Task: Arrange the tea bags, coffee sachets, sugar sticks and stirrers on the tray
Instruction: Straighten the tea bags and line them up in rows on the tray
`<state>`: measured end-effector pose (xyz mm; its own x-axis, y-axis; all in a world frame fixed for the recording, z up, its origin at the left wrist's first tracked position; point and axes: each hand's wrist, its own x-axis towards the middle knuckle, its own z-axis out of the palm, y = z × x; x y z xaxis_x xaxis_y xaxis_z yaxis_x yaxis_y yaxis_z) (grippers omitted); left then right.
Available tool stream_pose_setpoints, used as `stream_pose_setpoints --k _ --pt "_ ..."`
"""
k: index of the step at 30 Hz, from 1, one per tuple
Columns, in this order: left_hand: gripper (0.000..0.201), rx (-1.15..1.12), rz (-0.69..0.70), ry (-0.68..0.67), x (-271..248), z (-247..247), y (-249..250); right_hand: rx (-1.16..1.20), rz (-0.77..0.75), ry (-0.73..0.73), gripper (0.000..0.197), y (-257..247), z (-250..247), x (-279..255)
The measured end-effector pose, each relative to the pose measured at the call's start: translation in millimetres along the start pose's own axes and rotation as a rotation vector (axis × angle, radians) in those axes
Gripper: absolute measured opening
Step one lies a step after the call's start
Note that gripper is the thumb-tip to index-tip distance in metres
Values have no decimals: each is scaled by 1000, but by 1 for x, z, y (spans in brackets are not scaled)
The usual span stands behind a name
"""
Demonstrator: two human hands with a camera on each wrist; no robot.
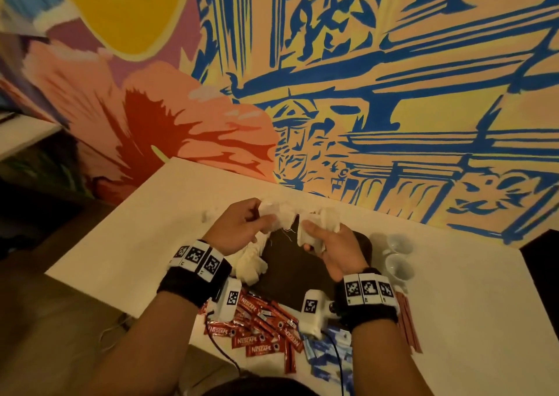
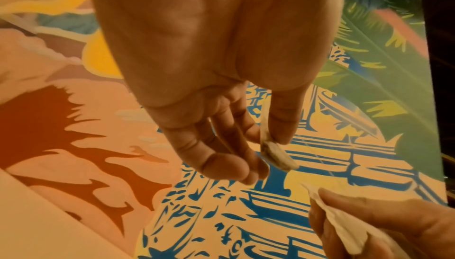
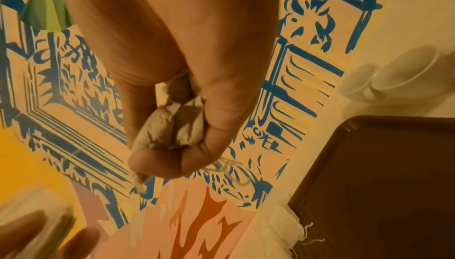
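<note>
Painted in blue, orange and yellow, a mural backed the pale worktop [image 1: 127,232], where a dark tray [image 1: 290,271] lay bare in the middle, probably kept free for sorting. Coffee sachets [image 1: 260,326] lay heaped off its near edge. Above its far edge, the left hand [image 1: 242,229] pinched one tea bag [image 2: 275,152] at thumb and fingertip; the right hand [image 1: 332,250], its grip curled tight, bunched several tea bags [image 3: 172,129], apparently to separate tangled strings.

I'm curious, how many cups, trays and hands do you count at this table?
Small white ceramic cups: 2
Dark brown rectangular tray: 1
Hands gripping white paper tea bags (left hand, right hand): 2
Total: 5
</note>
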<state>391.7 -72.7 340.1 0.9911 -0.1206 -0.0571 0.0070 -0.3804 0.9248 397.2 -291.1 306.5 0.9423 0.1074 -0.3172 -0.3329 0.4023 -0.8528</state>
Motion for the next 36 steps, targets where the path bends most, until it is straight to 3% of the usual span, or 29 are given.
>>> stream_pose_setpoints --k 6,10,14,17,21,24,27,30,34,36 --pt "27 124 -48 165 -20 -25 -34 -10 56 90 31 16 -7 0" --pt "17 153 -110 137 -17 -36 -64 4 77 127 35 20 -11 13" --pt "19 149 -197 94 -8 -40 -94 10 102 88 31 28 -9 24" --pt "9 177 -252 37 1 -43 -113 -18 142 63 31 39 -8 32" --pt "3 261 -311 -16 15 -46 -135 -215 257 154 21 61 -2 51" --pt "15 315 -358 -100 24 -42 -152 -402 354 169 17 79 4 71" --pt "30 375 -398 -212 29 -33 -170 -594 402 121 24 99 8 90" --pt "29 411 -423 -264 30 -21 -188 -787 373 63 28 123 13 107" --pt "36 426 -444 -254 26 0 -207 -998 405 5 30 151 18 125" --pt "40 430 -477 -234 26 8 -215 -1075 403 0 41 164 17 134"
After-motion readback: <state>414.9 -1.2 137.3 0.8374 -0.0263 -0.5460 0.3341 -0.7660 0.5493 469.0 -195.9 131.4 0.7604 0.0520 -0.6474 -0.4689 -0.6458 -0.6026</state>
